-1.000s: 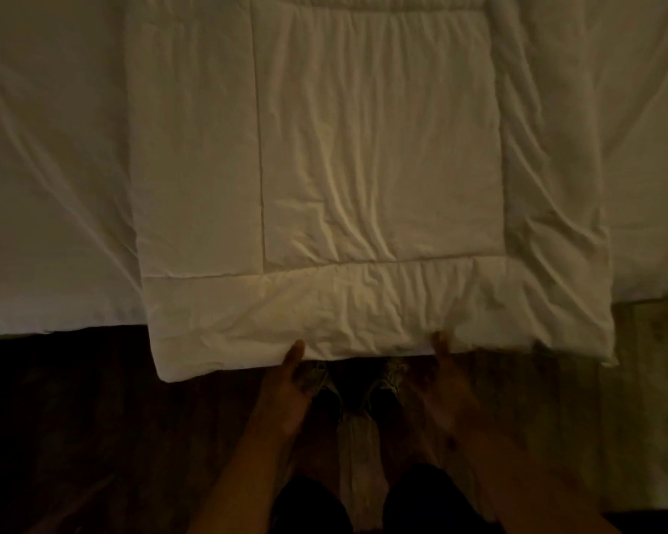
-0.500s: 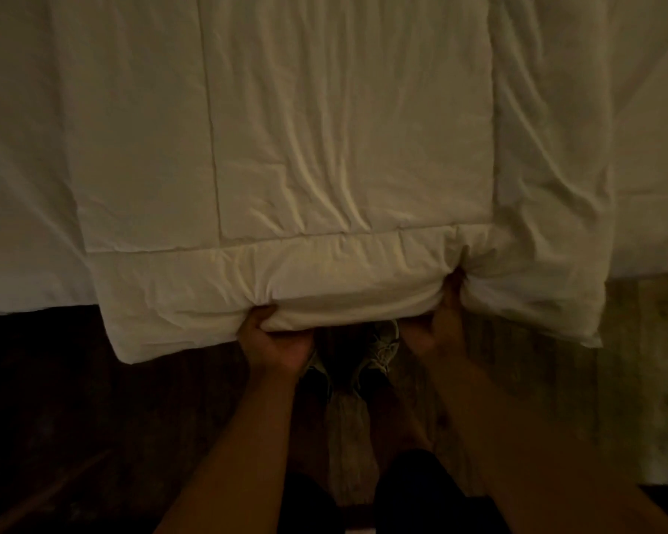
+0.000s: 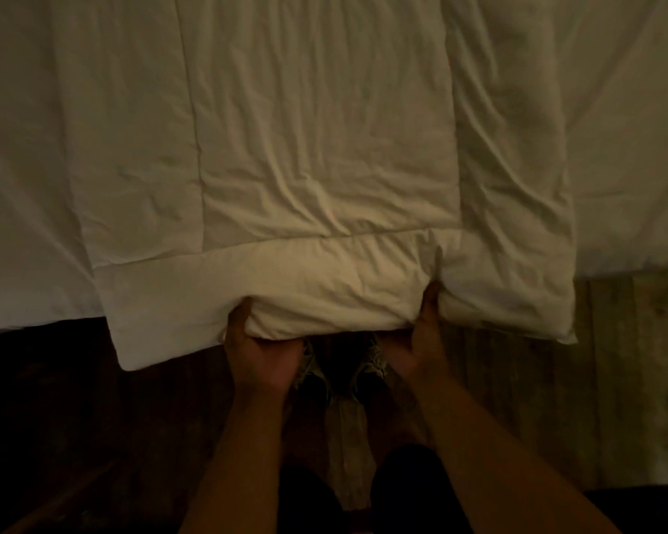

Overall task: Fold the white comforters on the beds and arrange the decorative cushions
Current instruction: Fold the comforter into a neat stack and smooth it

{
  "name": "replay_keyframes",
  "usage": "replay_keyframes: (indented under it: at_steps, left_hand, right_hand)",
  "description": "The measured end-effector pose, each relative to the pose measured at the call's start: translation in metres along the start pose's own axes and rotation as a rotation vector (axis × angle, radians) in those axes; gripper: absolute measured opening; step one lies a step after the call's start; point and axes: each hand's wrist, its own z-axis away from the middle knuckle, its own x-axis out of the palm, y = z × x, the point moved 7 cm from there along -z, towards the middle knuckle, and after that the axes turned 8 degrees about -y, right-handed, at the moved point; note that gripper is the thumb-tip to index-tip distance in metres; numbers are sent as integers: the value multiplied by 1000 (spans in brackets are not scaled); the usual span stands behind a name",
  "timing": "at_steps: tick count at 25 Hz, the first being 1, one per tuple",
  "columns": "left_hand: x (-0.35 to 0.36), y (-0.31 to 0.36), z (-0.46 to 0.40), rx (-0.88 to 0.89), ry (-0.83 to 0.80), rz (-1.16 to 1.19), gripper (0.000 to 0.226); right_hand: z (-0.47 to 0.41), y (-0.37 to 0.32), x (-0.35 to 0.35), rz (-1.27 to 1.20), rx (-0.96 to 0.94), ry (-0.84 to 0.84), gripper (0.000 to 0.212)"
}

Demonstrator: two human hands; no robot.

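A white quilted comforter, folded into a long strip, lies on the bed and hangs over its near edge. My left hand grips the comforter's near edge from below, thumb on top. A short way to the right, my right hand grips the same edge, fingers hidden under the fabric. The edge bunches up between the two hands. No cushions are in view.
The white bed sheet spreads to both sides of the comforter. Dark wooden floor runs along the bed's near side, with a lighter rug at the right. My shoes and legs stand below the hands.
Both hands went from touching the comforter's hanging edge to closing on it and lifting it, bunching the fabric. The view has moved closer to the bed.
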Motion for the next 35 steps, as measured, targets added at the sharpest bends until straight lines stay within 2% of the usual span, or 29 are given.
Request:
replay_keyframes:
  at_steps: [4,6,8,11,14,17,21,24,30,32,35]
  left_hand:
    - [14,7,5,1,66,-42,61]
    - [8,29,6,104,143,-49,53]
    - [-5,57,3,200,194,-31,48]
    - [-32,70,-2,124,263,-106,45]
    - [-48,69,7,30,307,-155,49]
    - [-46,64,17,-9,297,-123,48]
    - [-24,71,44,42,270,-172,36]
    - [-20,92,62,68,291,-208,45]
    - [-11,120,123,55,180,-240,48]
    - [-25,118,148,25,193,-242,49]
    - [-66,115,190,-7,224,-284,55]
  right_hand:
    - [10,-5,15,-61,-39,-28,74]
    - [5,-33,21,-100,-166,-48,71]
    - [-4,-50,21,-85,-215,-54,72]
    - [-7,-40,10,-65,-147,-36,70]
    - [5,-36,-1,5,-112,34,49]
    - [33,-54,4,49,-165,60,38]
    - [74,-67,21,85,-199,40,42]
    - [102,-66,37,69,-259,44,36]
    - [177,-52,61,94,-370,-46,15]
    - [201,-39,49,102,-370,-32,18]
    - [235,-8,8,89,-333,23,38]
